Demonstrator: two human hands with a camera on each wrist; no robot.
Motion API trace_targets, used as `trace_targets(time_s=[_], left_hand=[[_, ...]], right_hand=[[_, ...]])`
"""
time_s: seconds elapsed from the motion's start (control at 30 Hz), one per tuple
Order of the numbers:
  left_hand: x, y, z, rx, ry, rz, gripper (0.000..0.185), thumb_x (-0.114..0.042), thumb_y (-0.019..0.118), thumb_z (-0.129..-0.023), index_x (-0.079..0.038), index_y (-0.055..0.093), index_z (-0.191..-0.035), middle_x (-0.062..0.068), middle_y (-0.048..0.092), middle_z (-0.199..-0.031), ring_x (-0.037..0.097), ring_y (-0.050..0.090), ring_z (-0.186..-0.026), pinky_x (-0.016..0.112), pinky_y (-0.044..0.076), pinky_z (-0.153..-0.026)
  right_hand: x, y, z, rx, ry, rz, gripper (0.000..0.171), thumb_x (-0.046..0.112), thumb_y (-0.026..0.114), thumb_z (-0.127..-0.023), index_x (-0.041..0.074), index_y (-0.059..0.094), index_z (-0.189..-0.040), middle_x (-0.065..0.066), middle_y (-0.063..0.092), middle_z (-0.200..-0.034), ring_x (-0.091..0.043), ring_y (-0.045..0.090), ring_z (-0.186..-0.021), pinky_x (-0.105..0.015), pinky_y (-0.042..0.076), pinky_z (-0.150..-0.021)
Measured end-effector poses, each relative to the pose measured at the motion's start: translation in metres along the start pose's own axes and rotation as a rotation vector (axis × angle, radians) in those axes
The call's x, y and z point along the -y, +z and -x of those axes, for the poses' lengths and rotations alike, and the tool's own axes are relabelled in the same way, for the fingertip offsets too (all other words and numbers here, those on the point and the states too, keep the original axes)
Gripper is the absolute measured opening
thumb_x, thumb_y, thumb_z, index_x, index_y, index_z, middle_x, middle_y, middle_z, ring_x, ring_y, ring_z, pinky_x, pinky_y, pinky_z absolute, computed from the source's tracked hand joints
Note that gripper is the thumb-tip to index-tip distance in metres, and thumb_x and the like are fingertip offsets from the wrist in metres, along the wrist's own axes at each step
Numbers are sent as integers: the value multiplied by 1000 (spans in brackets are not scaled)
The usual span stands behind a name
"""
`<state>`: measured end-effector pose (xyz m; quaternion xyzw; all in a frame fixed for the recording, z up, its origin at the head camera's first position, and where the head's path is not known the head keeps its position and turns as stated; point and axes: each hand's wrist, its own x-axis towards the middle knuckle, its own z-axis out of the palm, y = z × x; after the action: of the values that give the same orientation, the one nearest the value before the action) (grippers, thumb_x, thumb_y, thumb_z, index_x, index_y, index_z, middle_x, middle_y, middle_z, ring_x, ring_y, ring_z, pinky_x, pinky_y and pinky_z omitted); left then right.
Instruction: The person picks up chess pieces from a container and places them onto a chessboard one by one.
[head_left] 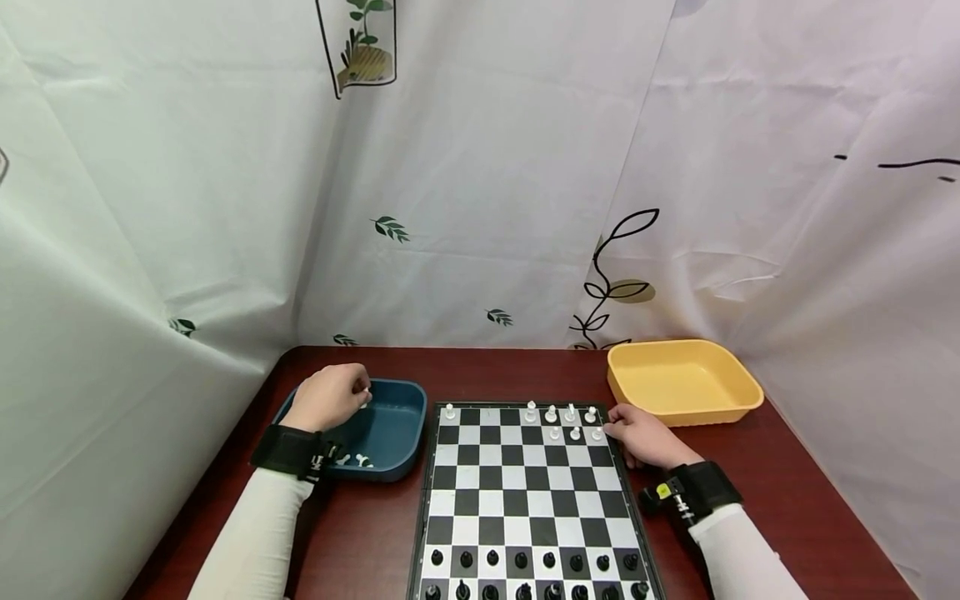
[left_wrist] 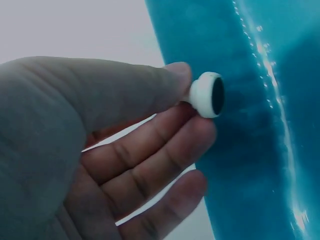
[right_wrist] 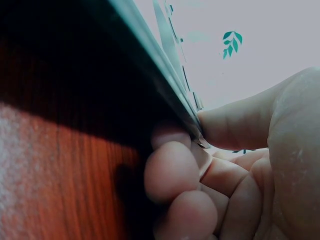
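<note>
At the left of the dark red table (head_left: 360, 537) sits one blue bin (head_left: 397, 425), and over it the left hand (head_left: 330, 398) pinches one white chess piece (left_wrist: 205, 95) between thumb and fingers, its dark base turned outward. Down in the bin, toward its near side, small loose white pieces (head_left: 363, 460) lie; at least two show, but the arm hides part of the bin, so the full count cannot be told. To the right, in the middle, one chessboard (head_left: 491, 502) carries eight white pieces: one (head_left: 450, 412) at the far left corner, four (head_left: 551, 413) together at the right of the far row, and three (head_left: 575, 433) just nearer than these. Sixteen black pieces (head_left: 521, 560) fill the two near rows, eight in each. At the board's far right corner the right hand (head_left: 651, 437) grips its edge, thumb against fingers. Far right, near that hand, stands one yellow bin (head_left: 682, 379), its smooth floor in view.
</note>
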<state>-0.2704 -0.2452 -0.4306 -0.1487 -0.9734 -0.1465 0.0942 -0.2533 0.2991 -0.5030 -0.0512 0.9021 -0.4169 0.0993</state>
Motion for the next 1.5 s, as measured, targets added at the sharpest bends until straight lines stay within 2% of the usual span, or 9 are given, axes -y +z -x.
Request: trace_targets(time_s=[0.23,0.47,0.7,0.87,1.17,1.33,1.5], left_hand=[[-14,-6,0,-98,80,68,8,-11,82,-100,-12,80,-108,1,77,-95,14,66,-76,42,56,-67],[-35,-10,-5,-145,158,140,7,-12,82,-102,-12,80,-109,2,79,-100,22,76,-90,46,61,-77],[-58,-11,-12,-129,185,183,7,-13,82,-102,-11,80,-109,1,79,-100,20,76,-90,45,63,-79],[-81,-10,-19,-111,193,211,8,-15,83,-102,-12,80,-109,-2,78,-98,15,74,-89,42,62,-79],[-123,3,-27,-129,301,182,8,-15,85,-101,-17,80,-107,-4,79,-97,14,75,-87,37,60,-75],[-138,11,-32,-101,340,195,8,-12,83,-102,-15,80,-109,-2,79,-99,14,75,-90,36,61,-79],[-146,20,-34,-66,360,225,9,-10,83,-102,-13,81,-110,0,79,-101,15,75,-92,36,61,-84]], right_hand=[[1,-2,-1,6,-5,1,19,17,64,-109,0,61,-115,-7,58,-63,-23,59,-47,-38,49,-50],[-2,0,-3,6,6,-2,18,17,64,-110,0,61,-116,-7,58,-63,-23,60,-48,-38,48,-50],[1,0,-3,12,5,4,18,16,63,-110,0,61,-117,-7,59,-64,-23,60,-48,-38,49,-50],[0,-1,-2,11,5,1,18,16,63,-110,-1,61,-118,-7,58,-62,-24,59,-48,-39,48,-51],[-3,1,0,8,-1,-19,16,16,64,-109,0,61,-115,-7,58,-62,-23,59,-48,-38,48,-49],[-3,0,-1,10,-8,-18,17,17,64,-109,0,62,-114,-8,58,-62,-23,60,-49,-38,48,-49],[-1,-2,0,22,-18,-14,19,17,62,-109,0,61,-115,-7,59,-62,-22,60,-48,-36,49,-48]])
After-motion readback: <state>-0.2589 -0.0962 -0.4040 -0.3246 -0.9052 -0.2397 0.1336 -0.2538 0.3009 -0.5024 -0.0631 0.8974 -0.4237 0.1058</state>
